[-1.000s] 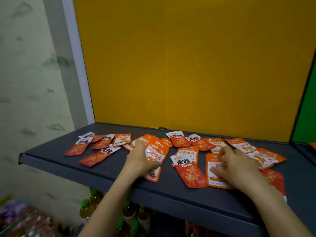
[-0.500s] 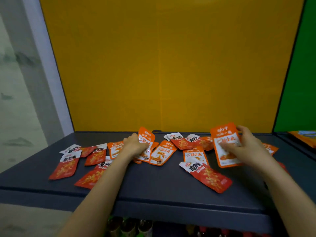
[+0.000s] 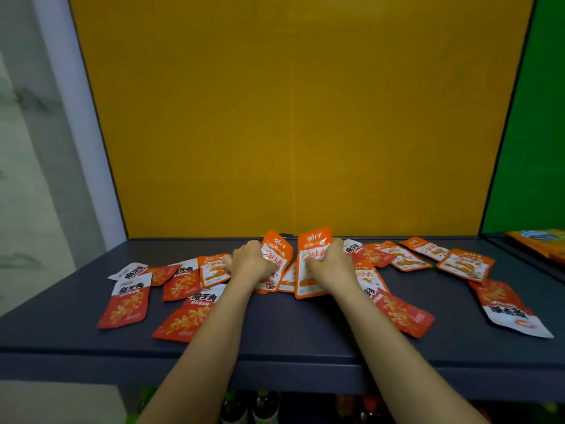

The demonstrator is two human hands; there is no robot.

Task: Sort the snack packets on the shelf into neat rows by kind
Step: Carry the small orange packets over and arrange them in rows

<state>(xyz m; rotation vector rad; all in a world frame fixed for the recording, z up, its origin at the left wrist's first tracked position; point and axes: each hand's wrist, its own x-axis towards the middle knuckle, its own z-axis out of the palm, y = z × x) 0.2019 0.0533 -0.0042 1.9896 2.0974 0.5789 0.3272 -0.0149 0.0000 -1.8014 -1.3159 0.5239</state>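
**Two orange packets brought together at the middle of the shelf**

While most of the snack packets lay scattered flat, the head view showed both hands raised slightly at the centre of the dark shelf [image 3: 305,335], each closed on one orange packet. The left hand [image 3: 253,264] gripped its orange packet [image 3: 275,254] by the lower half, top edge tilted up toward the yellow back panel [image 3: 290,117]. The right hand [image 3: 331,264] held a matching orange packet [image 3: 313,255] the same way, just beside the first, the two nearly touching along their inner edges. Held upright and side by side like this, they were probably being gathered into one stack of a kind, faces matched so the printing could be compared.

Red-and-white packets [image 3: 128,301] lay in a loose cluster to the left, overlapping at odd angles, with another red-and-white packet [image 3: 400,313] near the right forearm and an upside-down one [image 3: 510,310] far to the right. More flat orange packets [image 3: 466,264] sat toward the right rear. No neat row was visible yet, so the sorting looked to be at an early stage. Bottle tops [image 3: 263,408] showed dimly below the shelf edge.
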